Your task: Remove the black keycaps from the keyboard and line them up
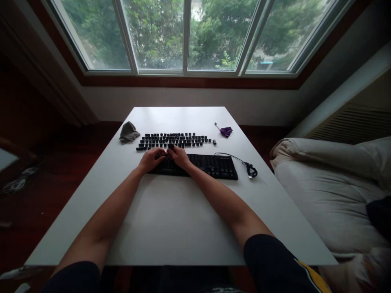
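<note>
A black keyboard (214, 166) lies across the table, with its left part bare of keycaps near my hands. My left hand (152, 159) is at its far left end, fingers bent in and together; what they hold, if anything, is too small to make out. Close beside it, my right hand (180, 157) reaches over the keyboard with its fingers pinched at a small dark piece that looks like a keycap (171, 145). Beyond both hands, loose black keycaps (192, 140) stand in several rows.
On the white table (183, 219) a grey cloth (128, 132) lies at the back left. A purple cloth (226, 131) and a thin brush-like stick (216, 125) are at the back right. The coiled USB cable (251, 170) sits right of the keyboard. A sofa (317, 199) stands beyond the right edge.
</note>
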Tool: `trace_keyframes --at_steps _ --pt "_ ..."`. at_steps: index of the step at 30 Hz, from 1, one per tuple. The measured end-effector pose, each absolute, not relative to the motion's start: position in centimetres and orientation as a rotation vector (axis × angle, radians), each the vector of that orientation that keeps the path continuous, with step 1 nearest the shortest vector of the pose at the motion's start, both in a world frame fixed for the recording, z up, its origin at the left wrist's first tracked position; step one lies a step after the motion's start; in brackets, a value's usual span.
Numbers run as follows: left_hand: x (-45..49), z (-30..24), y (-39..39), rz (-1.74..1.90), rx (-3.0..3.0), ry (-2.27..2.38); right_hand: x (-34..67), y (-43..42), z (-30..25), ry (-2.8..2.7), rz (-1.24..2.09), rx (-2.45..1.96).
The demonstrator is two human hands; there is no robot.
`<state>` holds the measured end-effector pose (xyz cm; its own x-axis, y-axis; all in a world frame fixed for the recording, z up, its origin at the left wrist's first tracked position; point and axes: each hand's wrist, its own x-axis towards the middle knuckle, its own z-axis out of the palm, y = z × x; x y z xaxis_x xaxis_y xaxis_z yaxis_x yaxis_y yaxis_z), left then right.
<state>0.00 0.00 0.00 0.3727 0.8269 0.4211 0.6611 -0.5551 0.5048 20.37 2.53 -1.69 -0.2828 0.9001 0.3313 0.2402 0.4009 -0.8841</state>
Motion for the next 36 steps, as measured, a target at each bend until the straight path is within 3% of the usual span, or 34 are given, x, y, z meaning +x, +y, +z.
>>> trace_keyframes --at_steps 13,26,36 --pt "1.3 1.8 -1.4 0.987 2.57 1.344 20.3 3.5 -2.0 -1.458 1.3 -0.924" --pt "-1.6 0.6 0.5 1.284 2.202 1.559 20.3 3.2 -1.5 -1.44 1.326 -0.924" --pt "-3.3 -0.5 1.3 1.297 2.008 1.832 20.4 3.0 -1.3 -1.462 1.312 -0.938"
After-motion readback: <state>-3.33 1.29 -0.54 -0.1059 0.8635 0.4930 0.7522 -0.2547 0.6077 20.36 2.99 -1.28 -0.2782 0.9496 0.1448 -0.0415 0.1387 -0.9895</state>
